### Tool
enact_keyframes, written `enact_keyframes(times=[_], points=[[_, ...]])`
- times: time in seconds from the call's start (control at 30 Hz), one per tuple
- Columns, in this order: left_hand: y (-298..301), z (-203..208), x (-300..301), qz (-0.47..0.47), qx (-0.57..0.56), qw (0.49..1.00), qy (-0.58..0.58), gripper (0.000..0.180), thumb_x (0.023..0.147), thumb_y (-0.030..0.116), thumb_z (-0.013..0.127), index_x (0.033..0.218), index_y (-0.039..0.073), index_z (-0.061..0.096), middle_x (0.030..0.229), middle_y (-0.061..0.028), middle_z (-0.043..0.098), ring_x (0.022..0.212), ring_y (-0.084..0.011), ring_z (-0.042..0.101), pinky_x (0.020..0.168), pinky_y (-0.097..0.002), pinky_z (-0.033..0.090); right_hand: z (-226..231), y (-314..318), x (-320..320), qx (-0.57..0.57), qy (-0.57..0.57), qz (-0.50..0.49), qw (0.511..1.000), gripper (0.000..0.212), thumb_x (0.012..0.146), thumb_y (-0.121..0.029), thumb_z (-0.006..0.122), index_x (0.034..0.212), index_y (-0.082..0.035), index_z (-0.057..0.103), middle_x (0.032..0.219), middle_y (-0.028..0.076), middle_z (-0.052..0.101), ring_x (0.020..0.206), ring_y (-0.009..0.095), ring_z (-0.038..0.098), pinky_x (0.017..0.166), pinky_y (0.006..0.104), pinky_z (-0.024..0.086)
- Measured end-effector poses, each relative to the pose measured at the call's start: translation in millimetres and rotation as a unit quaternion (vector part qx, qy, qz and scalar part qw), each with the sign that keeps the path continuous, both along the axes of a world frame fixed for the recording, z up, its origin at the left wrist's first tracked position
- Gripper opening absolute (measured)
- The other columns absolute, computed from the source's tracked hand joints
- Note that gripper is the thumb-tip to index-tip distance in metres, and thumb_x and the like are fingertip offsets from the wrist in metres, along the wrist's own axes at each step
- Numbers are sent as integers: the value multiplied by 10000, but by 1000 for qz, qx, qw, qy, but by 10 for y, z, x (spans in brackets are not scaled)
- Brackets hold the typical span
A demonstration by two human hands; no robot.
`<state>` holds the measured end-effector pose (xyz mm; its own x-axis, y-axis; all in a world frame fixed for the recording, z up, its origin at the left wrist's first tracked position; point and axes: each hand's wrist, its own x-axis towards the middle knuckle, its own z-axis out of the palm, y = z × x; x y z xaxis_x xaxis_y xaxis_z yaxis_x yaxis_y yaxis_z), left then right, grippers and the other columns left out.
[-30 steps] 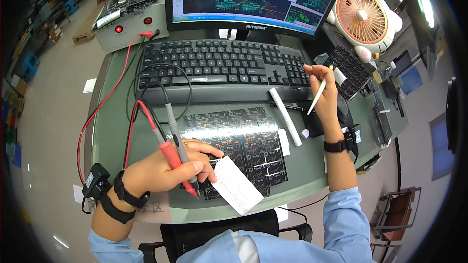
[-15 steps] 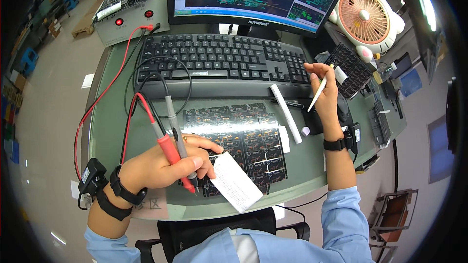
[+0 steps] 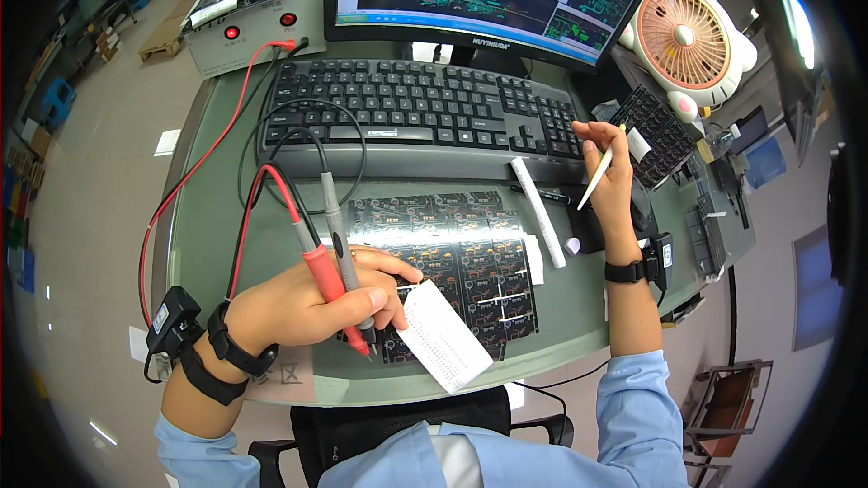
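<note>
My left hand point(image 3: 303, 305) is closed around two test probes, a red one point(image 3: 326, 276) and a grey one point(image 3: 335, 233). Their tips point down toward the table's near side. Its fingertips also touch a white paper slip point(image 3: 445, 340) with rows of small print, which lies across the lower part of a dark circuit board panel point(image 3: 493, 264). Over at the right, my right hand point(image 3: 611, 183) holds a slim white pen-like stick point(image 3: 594, 177), its tapered end downward. The fingers of that hand are at the number pad of the black keyboard point(image 3: 407, 107).
A monitor point(image 3: 506, 41) stands behind the keyboard. At the left back is a grey box point(image 3: 258, 41) with red lights, wired to the probes. A white rolled tube point(image 3: 539, 215), a mouse point(image 3: 640, 208), another dark board point(image 3: 658, 131) and a fan point(image 3: 684, 36) are on the right.
The whole view has shifted slightly, so things on the desk sit a little further right. Both hands keep their holds and barely move.
</note>
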<state>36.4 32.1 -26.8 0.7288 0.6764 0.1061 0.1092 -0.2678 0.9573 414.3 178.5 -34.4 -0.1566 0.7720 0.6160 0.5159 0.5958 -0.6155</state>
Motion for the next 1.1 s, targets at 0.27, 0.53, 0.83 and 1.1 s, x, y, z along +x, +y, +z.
enact_keyframes(times=[0.27, 0.53, 0.83, 1.1], points=[[52, -29, -20, -7, 7, 1000, -19, 405, 951, 269, 346, 734, 37, 598, 943, -106, 737, 1250, -349, 514, 1011, -475, 396, 0, 43, -6, -16, 11, 6, 1000, 214, 953, 23, 542, 1166, 7, 525, 1138, 142, 685, 1087, 194, 644, 968, 319, 481], [39, -22, 0, -14, 22, 1000, -14, 509, 984, 353, 334, 807, 1, 657, 1002, -138, 724, 1103, -314, 590, 873, -422, 482, 226, 90, 30, 25, 3, 4, 1000, 214, 939, -24, 595, 1152, -5, 598, 1178, 130, 665, 1113, 225, 641, 951, 351, 491], [30, 85, 61, -10, 18, 999, -25, 398, 948, 243, 371, 795, 14, 658, 868, -90, 720, 1216, -335, 568, 1009, -460, 413, 321, 621, 4, 43, -207, 46, 976, 57, 951, -117, 574, 943, -65, 597, 871, 69, 697, 846, 290, 639, 785, 401, 482], [55, 69, 30, -13, 32, 999, 20, 508, 968, 321, 287, 750, 13, 627, 938, -106, 750, 1223, -345, 559, 994, -461, 419, 494, 518, 45, -37, -181, 26, 982, 118, 968, -160, 552, 937, -51, 585, 787, 73, 684, 811, 288, 637, 816, 400, 455]])
